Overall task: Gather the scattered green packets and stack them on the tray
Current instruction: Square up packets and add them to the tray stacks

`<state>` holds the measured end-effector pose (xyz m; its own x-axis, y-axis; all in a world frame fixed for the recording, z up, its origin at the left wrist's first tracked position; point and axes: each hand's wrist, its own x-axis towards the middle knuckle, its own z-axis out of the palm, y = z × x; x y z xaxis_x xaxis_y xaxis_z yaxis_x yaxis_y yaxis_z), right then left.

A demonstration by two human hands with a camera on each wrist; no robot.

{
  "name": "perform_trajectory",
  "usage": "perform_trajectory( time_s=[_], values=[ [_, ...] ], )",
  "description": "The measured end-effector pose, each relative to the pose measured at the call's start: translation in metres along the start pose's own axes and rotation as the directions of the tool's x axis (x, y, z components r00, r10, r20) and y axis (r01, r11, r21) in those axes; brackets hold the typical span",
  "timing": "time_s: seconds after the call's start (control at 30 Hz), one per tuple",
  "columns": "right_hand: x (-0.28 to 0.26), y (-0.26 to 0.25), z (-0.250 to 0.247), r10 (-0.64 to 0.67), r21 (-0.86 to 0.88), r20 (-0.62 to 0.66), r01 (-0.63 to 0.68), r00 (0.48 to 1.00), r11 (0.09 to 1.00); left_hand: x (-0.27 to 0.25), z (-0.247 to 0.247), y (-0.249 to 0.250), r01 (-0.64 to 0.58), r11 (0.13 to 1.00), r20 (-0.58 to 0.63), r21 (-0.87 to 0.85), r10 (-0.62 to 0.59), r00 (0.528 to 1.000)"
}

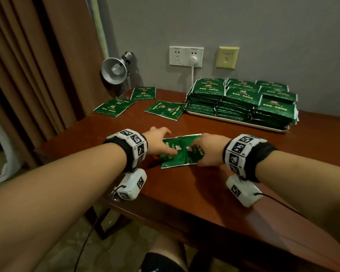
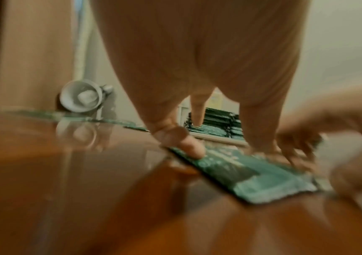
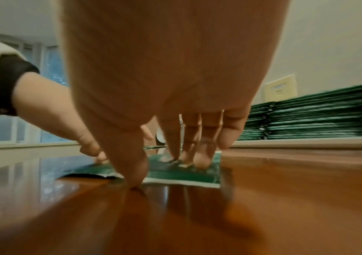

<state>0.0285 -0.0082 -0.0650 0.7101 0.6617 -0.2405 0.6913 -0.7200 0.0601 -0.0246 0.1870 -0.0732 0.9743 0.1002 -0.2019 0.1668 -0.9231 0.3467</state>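
Two overlapping green packets (image 1: pixel 173 160) lie mid-table between my hands. My left hand (image 1: pixel 157 142) holds the left packet (image 2: pixel 263 181) with its thumb (image 2: pixel 189 146) on top, and that packet's left edge is lifted off the wood. The left wrist view is blurred. My right hand (image 1: pixel 208 152) presses straight fingers (image 3: pixel 202 160) on the right packet (image 3: pixel 186 176), thumb tip on the table at its near edge. Three more packets (image 1: pixel 114 107) (image 1: pixel 143 93) (image 1: pixel 165 109) lie flat at the far left. The white tray (image 1: pixel 234 122) at the far right carries several tall stacks of packets (image 1: pixel 241 95).
A grey desk lamp (image 1: pixel 114 70) stands at the far left corner, beside brown curtains. A white plug and cable hang from the wall socket (image 1: pixel 192 59) behind the tray. Bare wood (image 1: pixel 185 193) lies between my hands and the table's near edge.
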Motion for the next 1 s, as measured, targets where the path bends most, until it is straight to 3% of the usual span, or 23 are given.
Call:
perform_trajectory(
  time_s=[0.17,0.3,0.37,0.47,0.73,0.87,1.0],
  values=[
    [-0.021,0.008,0.002,0.103,0.036,-0.028,-0.102,0.994,0.994,0.014,-0.005,0.000,0.054,0.976,-0.096,0.210,-0.034,0.995],
    [-0.011,-0.007,0.001,0.099,0.068,-0.023,-0.097,0.995,0.993,0.041,-0.021,-0.001,0.152,0.936,-0.127,0.318,-0.117,0.985],
    [-0.001,-0.018,0.004,0.113,0.103,0.029,-0.116,0.993,0.988,0.062,-0.026,0.000,0.220,0.918,-0.140,0.331,-0.182,0.973],
    [0.014,-0.032,0.010,0.174,0.018,0.151,-0.179,0.973,0.984,0.094,-0.032,0.005,0.263,0.901,-0.152,0.346,-0.222,0.963],
    [0.040,0.023,-0.002,0.075,-0.132,0.213,-0.048,0.974,0.990,0.154,-0.031,0.004,0.079,0.876,0.088,0.475,-0.136,0.987],
    [0.038,0.052,-0.002,0.110,-0.158,0.227,-0.075,0.968,0.985,0.146,-0.031,-0.012,-0.003,0.913,0.114,0.408,-0.047,0.992],
    [0.024,0.064,-0.002,0.055,-0.136,0.236,-0.023,0.970,0.990,0.122,-0.033,-0.016,-0.092,0.923,0.124,0.373,0.049,0.991]
  ],
)
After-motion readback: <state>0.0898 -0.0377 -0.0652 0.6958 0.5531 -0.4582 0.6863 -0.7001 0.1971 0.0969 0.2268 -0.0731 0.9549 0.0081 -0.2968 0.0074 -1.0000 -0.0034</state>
